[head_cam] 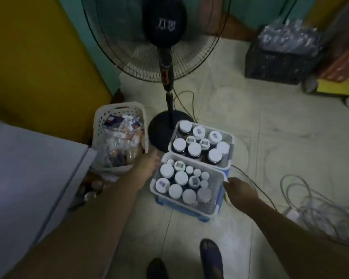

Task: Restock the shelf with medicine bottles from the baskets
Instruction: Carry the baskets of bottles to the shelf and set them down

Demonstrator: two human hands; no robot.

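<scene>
Dead centre on the tiled floor (280,137): near basket (189,207), white on a blue base, packed with upright white-capped medicine bottles (181,177). Touching it at 1 o'clock, far basket (231,137), likewise filled. At the near basket's 3 o'clock rim, right hand (239,189), fingers curled over the edge, holding it. At its 10 o'clock corner, left hand (147,165), against the rim; grip there impossible to tell, fingertips hidden. Further out at 10 o'clock, packet basket (98,127); at 12, fan stand (169,105); at 4, loose cables (310,198).
</scene>
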